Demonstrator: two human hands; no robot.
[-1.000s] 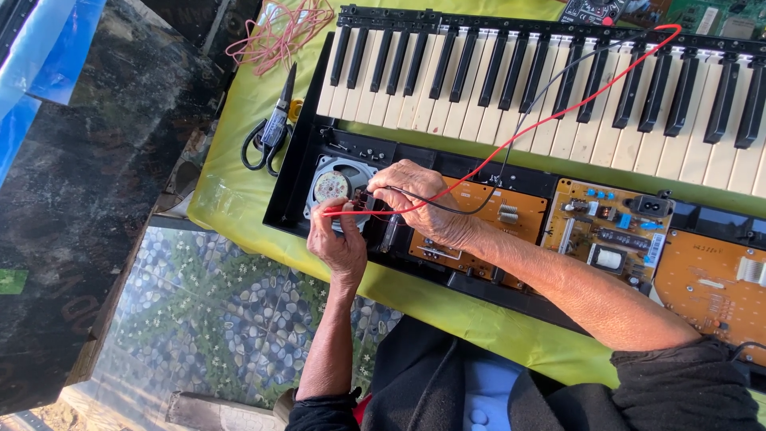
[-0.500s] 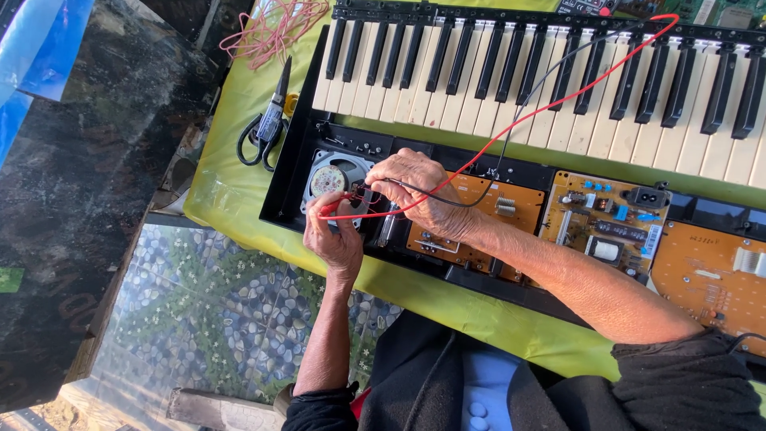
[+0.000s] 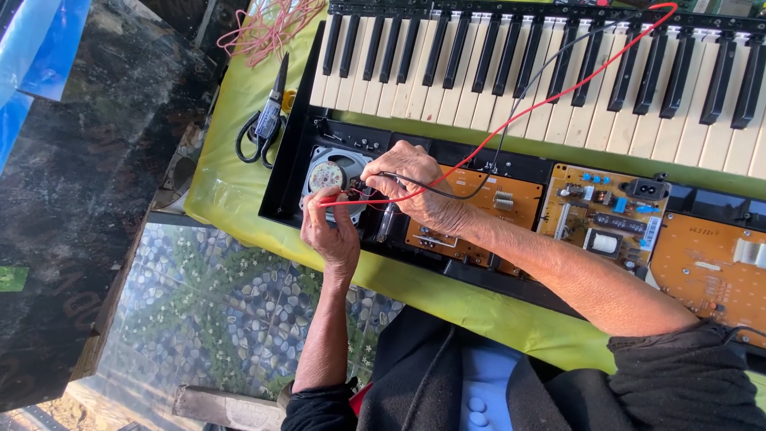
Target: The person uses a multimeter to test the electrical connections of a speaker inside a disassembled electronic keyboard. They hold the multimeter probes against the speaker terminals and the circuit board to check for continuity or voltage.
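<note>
While your left hand [image 3: 331,231] pinches the red wire [image 3: 511,128] w/ closed fingers by the round speaker [image 3: 329,177], your right hand [image 3: 415,187] grips the black wire [image 3: 479,187] just above it. Both sit inside the opened keyboard [image 3: 558,72] on the green-covered counter [image 3: 231,144]; scissors [image 3: 263,128] lie nearby.

**Colours and patterns, opened keyboard on bench**

Keys [image 3: 558,72], top of frame: cream-white with black sharps. Case [image 3: 291,160]: black. Table cover [image 3: 231,175]: yellow-green, glossy. Circuit boards [image 3: 718,267], centre to right: orange-brown; small blue parts on the middle one. Wires: one red [image 3: 558,92], one black [image 3: 519,104]. Tangled cord [image 3: 267,28], top left: pink-red. Scissors [image 3: 263,132]: black handles. Speaker [image 3: 327,175]: grey, pale centre. Floor [image 3: 215,319], lower left: pebble pattern, grey-blue with green. Sleeves [image 3: 686,375]: black.
</note>
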